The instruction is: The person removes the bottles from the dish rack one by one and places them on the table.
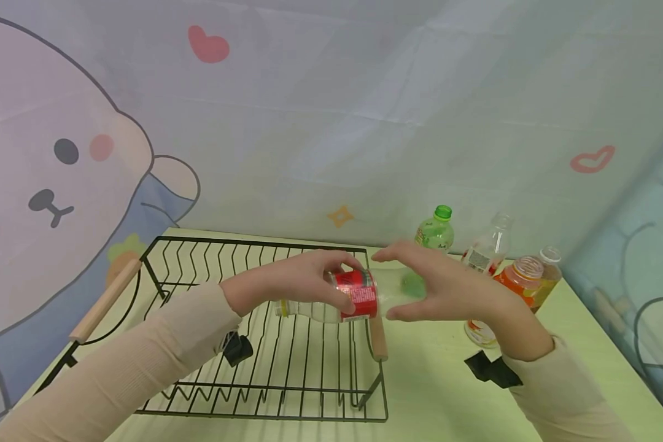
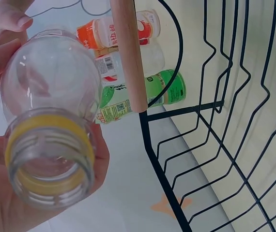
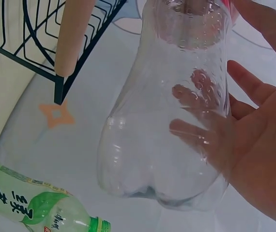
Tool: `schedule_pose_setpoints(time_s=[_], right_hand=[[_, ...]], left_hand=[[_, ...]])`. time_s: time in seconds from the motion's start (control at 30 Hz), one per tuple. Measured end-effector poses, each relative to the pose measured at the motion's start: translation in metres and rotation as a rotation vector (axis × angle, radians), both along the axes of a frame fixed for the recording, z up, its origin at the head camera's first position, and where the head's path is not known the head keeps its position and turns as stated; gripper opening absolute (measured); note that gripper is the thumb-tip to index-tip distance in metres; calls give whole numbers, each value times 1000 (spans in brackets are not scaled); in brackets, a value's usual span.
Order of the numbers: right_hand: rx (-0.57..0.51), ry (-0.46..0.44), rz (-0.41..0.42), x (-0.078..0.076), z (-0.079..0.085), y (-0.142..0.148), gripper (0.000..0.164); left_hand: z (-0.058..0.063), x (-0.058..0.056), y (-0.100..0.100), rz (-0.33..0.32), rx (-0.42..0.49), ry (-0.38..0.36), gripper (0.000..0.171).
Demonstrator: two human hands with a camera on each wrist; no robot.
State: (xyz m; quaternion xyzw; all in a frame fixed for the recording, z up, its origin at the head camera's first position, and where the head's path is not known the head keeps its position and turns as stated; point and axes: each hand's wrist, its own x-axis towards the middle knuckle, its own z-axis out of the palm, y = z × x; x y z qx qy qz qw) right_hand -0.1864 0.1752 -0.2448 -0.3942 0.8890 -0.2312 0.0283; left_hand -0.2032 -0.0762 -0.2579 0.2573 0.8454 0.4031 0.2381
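An empty clear plastic bottle [image 1: 358, 296] with a red label and a yellow neck ring lies sideways in the air above the right part of the dish rack [image 1: 287, 388]. My left hand [image 1: 304, 279] grips it round the label, its neck pointing left. In the left wrist view the capless mouth of the bottle [image 2: 51, 159] faces the camera. Beside the bottle's base my right hand [image 1: 453, 285] has its thumb and fingers spread apart. Through the clear wall in the right wrist view, some fingers [image 3: 254, 87] show behind the bottle; contact is hard to tell.
On the light green table behind and beyond my right hand stand a green-tinted bottle [image 1: 435, 233], a clear bottle [image 1: 488, 245], an orange-labelled bottle [image 1: 522, 279] and another bottle [image 1: 549, 276]. The rack has wooden handles [image 1: 106, 299]. A printed cloth [image 1: 320, 123] hangs behind.
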Motion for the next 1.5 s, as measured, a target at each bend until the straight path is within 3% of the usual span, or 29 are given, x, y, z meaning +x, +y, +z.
schedule_pose_setpoints(time_s=[0.47, 1.2, 1.5], right_hand=[[8, -5, 50, 2, -9, -7, 65], [97, -11, -23, 1, -18, -10, 67], [109, 3, -37, 1, -19, -9, 65]], left_hand=[[-1, 0, 5, -7, -24, 8, 54], [-4, 0, 7, -6, -2, -61, 48], [-3, 0, 7, -6, -23, -17, 47]])
